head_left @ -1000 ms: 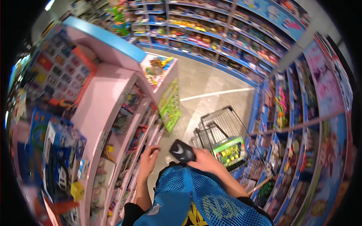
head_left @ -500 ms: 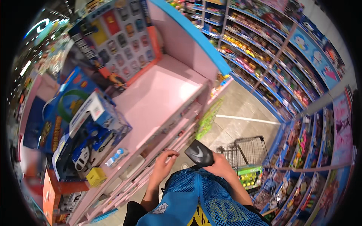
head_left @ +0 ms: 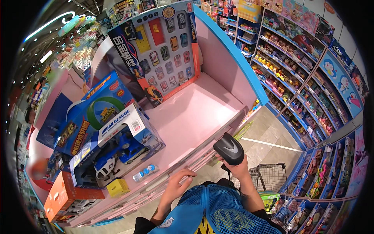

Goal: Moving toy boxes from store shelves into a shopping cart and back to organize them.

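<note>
Now, between a pink display shelf and a black wire shopping cart, a black plastic handheld scanner sits in the right hand.

On the shelf, left to right, stand an orange carton, a blue-and-white window box with a blue toy vehicle inside, a small yellow cardboard box and a tall flat pack of toy cars; the left hand hangs near the front edge, its grip slack and wide, fingers half curled; farther right, the scanner's broad rounded head points to the upper left, toward the shelf, its long axis slanting down to the lower right, where the right hand's grip closes around the mostly hidden handle; beyond, the cart carries a green box.
</note>
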A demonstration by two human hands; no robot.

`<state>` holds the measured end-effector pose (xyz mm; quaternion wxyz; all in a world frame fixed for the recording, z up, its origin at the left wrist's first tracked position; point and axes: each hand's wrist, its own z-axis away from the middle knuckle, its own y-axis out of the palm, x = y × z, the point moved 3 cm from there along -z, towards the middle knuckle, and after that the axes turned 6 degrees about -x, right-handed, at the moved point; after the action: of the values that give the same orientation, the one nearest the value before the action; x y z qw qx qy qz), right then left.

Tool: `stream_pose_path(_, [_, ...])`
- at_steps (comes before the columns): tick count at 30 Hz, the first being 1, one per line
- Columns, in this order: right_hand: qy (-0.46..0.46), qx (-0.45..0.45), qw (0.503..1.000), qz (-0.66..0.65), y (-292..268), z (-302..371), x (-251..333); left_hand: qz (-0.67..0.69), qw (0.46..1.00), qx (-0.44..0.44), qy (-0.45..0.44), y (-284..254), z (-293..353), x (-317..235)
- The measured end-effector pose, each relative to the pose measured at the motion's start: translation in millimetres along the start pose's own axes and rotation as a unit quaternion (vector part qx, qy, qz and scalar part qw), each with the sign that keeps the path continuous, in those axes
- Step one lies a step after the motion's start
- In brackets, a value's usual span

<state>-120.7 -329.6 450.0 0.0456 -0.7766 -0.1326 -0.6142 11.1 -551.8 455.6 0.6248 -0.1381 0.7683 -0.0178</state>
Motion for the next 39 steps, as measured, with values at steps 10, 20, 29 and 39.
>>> stream_pose_path(10, [-0.014, 0.073, 0.981, -0.181, -26.0, -113.8, -8.1, -0.061, 0.996, -0.062, -0.004, 17.0, -37.1, -22.7])
stream_pose_path(20, [0.083, 0.191, 0.971, -0.119, -26.2, -205.0, -23.0, -0.16, 0.963, -0.207, 0.063, 32.7, -123.4, -66.1])
stream_pose_path(29, [0.158, 0.296, 0.921, -0.195, -31.6, -228.3, -45.5, -0.145, 0.925, -0.333, 0.11, 25.8, -222.9, -110.1])
stream_pose_path(39, [0.272, 0.297, 0.906, -0.134, -22.6, -232.5, -38.7, -0.355, 0.793, -0.463, 0.173, -19.2, -315.2, -145.0])
